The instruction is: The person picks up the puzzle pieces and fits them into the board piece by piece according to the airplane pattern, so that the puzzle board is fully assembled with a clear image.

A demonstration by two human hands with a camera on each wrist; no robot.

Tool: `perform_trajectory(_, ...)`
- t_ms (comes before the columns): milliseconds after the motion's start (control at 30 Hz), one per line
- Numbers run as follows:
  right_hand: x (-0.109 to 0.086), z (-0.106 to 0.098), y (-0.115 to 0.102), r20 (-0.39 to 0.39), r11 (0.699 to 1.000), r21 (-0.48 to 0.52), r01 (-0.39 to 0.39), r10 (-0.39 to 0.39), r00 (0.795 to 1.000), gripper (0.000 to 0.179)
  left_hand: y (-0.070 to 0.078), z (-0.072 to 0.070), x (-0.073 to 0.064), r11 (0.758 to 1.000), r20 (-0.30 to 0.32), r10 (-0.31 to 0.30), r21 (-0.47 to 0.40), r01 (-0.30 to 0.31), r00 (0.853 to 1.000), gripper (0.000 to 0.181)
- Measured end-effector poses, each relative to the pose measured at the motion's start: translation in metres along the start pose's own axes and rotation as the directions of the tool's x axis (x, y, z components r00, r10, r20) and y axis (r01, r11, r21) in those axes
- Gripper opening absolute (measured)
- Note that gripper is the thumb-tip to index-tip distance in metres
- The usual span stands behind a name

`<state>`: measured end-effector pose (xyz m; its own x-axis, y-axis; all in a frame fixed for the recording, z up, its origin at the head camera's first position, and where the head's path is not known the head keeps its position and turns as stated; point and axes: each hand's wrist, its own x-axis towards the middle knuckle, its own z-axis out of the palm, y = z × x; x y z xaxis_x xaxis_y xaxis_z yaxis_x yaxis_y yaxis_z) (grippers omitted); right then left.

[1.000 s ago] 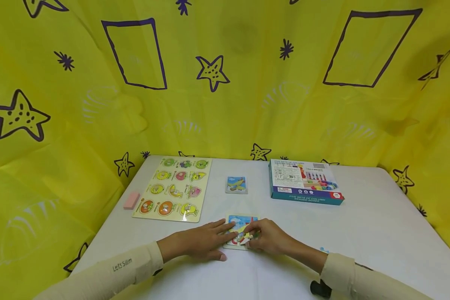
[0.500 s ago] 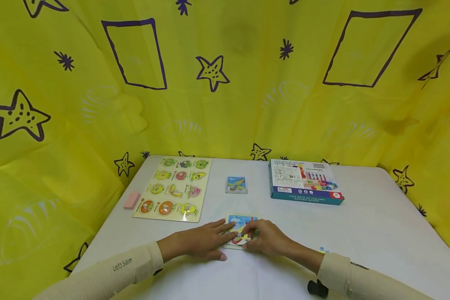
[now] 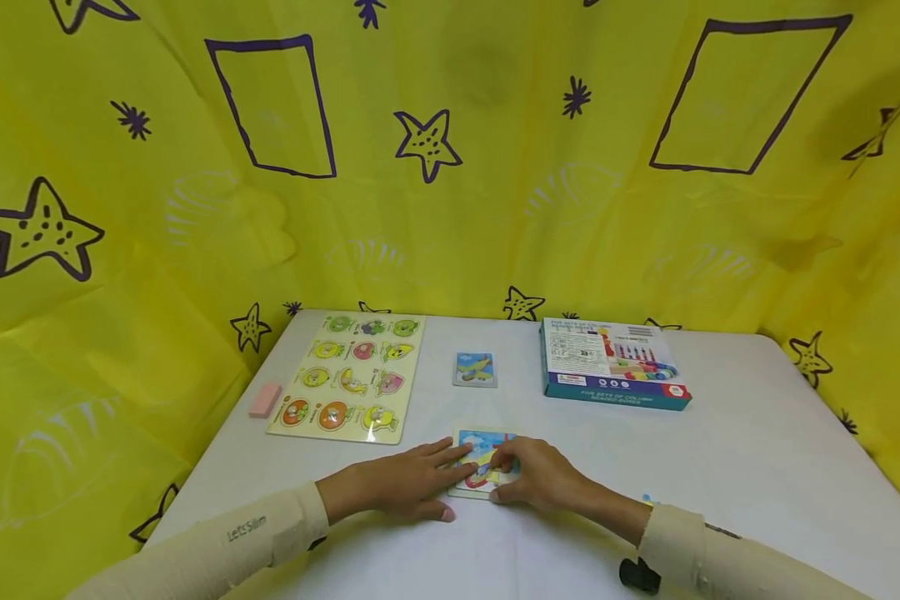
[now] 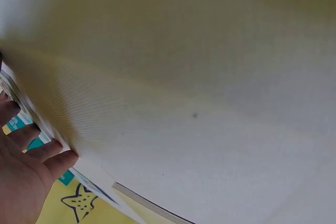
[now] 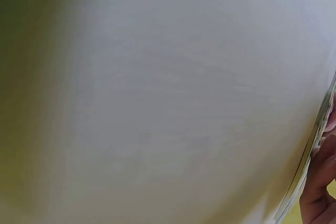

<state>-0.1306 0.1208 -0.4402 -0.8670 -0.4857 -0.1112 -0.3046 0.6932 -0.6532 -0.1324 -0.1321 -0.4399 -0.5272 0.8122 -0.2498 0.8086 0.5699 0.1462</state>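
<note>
A small square jigsaw puzzle [image 3: 483, 440] with a bright picture and a pale frame lies on the white table between the hands. My left hand [image 3: 411, 482] lies palm down, its extended fingers resting across the puzzle's left part. From the right, my right hand [image 3: 542, 475] bends its fingers over the lower right part, with index finger and thumb at a puzzle piece [image 3: 492, 478] that is partly covered. In the left wrist view, the spread fingers of the left hand [image 4: 26, 166] show at the edge. Curled fingers of the right hand [image 5: 321, 179] appear beside the board's edge in the right wrist view.
Beyond the puzzle lies a second small picture puzzle [image 3: 475, 369]. A large fruit peg board [image 3: 410, 392] is at the left, with a pink block [image 3: 266, 400] beside it. A teal-edged box [image 3: 615, 392] lies back right. A small blue item [image 3: 647, 499] peeks out by the right sleeve.
The puzzle piece at my right fingers, tilted up earlier, has turned and now lies flatter within the frame. The right fingers have shifted slightly with it; the left hand keeps its place.
</note>
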Motion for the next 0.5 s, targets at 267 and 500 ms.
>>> perform_trajectory(267, -0.0031, -0.0034, 0.0021, 0.000, 1.000, -0.026, 0.001, -0.001, 1.000, 0.022, 0.0014, -0.0020, 0.0005, 1.000, -0.006, 0.014, 0.014, -0.014, 1.000, 0.068)
perform_trajectory(500, -0.0014, -0.0043, 0.0009, 0.015, 1.000, -0.026, -0.002, 0.003, 1.000, 0.022, 0.0016, -0.0021, 0.0007, 1.000, -0.013, 0.023, 0.004, -0.023, 1.000, 0.065)
